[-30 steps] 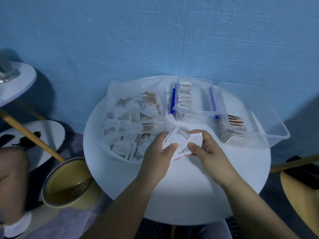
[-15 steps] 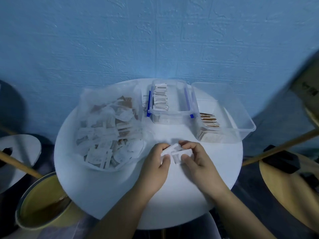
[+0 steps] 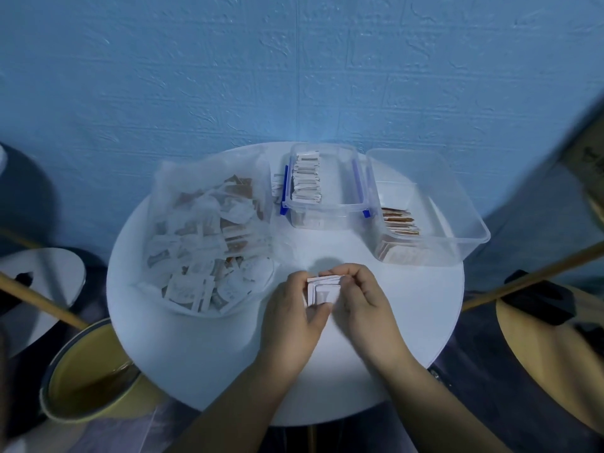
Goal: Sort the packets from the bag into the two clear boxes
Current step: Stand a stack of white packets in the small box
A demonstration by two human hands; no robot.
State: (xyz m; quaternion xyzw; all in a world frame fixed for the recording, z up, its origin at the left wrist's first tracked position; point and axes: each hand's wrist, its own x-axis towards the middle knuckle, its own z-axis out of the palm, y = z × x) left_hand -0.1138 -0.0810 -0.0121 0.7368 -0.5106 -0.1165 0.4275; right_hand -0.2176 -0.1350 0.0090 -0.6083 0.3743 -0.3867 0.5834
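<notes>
A small stack of white packets (image 3: 322, 291) stands squared up between my left hand (image 3: 294, 313) and my right hand (image 3: 366, 305), both closed on it just above the round white table (image 3: 228, 361). To the left lies the clear plastic bag (image 3: 209, 237), open and full of white and brown packets. At the back stands a clear box with blue clips (image 3: 340, 191) holding a row of white packets. To its right a larger clear box (image 3: 434, 207) holds brown packets at its near left end.
A yellow bucket (image 3: 85, 384) sits on the floor at the lower left, crossed by a wooden pole (image 3: 42, 302). A white stool top (image 3: 39, 286) is at far left. Another wooden pole (image 3: 536, 276) and a yellow seat (image 3: 549, 348) are at right. A blue wall runs behind.
The loose fanned packets in my hands have been gathered into one tidy stack. My hands have closed in around it, and the view has swung slightly to the right.
</notes>
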